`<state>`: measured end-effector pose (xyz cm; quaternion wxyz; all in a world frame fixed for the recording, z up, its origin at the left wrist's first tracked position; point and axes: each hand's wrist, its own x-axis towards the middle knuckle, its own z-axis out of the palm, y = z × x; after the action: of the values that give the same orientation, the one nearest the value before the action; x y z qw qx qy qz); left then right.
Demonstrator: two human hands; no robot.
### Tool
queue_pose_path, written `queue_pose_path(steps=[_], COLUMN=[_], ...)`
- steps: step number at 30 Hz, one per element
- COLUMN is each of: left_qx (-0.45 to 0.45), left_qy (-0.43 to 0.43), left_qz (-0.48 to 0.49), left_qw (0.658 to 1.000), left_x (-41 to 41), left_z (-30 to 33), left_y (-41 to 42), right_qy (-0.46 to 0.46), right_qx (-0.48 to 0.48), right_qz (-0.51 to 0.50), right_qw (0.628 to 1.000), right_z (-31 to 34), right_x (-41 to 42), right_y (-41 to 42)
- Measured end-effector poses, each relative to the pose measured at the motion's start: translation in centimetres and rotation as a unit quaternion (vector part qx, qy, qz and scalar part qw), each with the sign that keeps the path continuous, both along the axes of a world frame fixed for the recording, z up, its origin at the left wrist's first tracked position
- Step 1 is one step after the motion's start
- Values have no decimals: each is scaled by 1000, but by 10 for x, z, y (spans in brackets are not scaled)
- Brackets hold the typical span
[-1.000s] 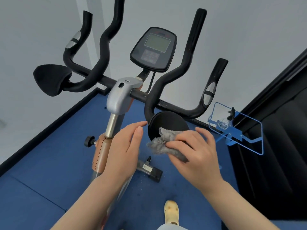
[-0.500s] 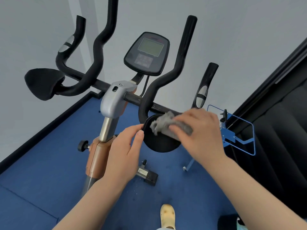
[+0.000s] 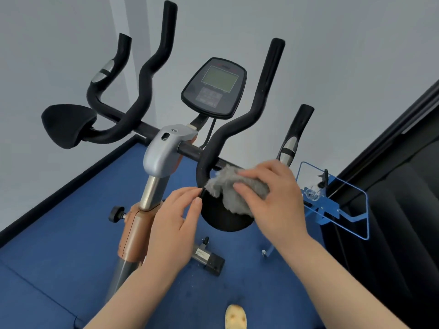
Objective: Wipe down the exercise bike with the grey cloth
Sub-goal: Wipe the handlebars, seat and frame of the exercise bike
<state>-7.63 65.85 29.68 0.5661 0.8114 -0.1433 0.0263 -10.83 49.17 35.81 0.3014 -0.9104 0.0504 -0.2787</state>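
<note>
Fingers [image 3: 247, 186] of right hand [image 3: 278, 200] curl over fluffy grey cloth [image 3: 230, 188], pressing it on round black elbow pad [image 3: 223, 219] of black-and-copper exercise bike [image 3: 164, 150]. Left hand [image 3: 173, 224]: fingertips pinch pad's left rim, just beside cloth.

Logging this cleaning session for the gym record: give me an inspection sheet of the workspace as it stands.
Surface: blue carpeted floor.
Job's things: fluffy grey cloth pressed on the round black elbow pad of the black-handled exercise bike.
Clutter: nothing seen.
Hands: right hand holds the cloth; left hand pinches the pad's edge.
Cables: thin black cable beneath the oval grey console.
Surroundings: grey wall, blue metal frame, yellow shoe.
</note>
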Motion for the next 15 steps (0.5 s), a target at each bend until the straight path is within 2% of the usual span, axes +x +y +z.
queue_pose_path(steps=[3,5,8,9,13,15], left_qx=[12,55,21,10,18,11], left_qy=[1,-38,-18,-3,-28,-26], left_qz=[15,26,61,60,82,79], left_qw=[1000,997,998,998,996,997], left_x=[-4,-6,-7,-8,-12,-13], left_z=[2,5,11,12,23,26], left_y=[-1,-1,2,1,-8,-15], right_qy=[14,27,58,60,28,58], right_qx=[-37,-83,-208,-216,-93,-86], right_qz=[70,113,216,229,152,162], right_qw=[997,990,952,947,984,981], right_z=[-2,-12,-9,-4,12,7], right_x=[19,11,-1,2,20,18], right_y=[14,13,-6,-11,-9,-7])
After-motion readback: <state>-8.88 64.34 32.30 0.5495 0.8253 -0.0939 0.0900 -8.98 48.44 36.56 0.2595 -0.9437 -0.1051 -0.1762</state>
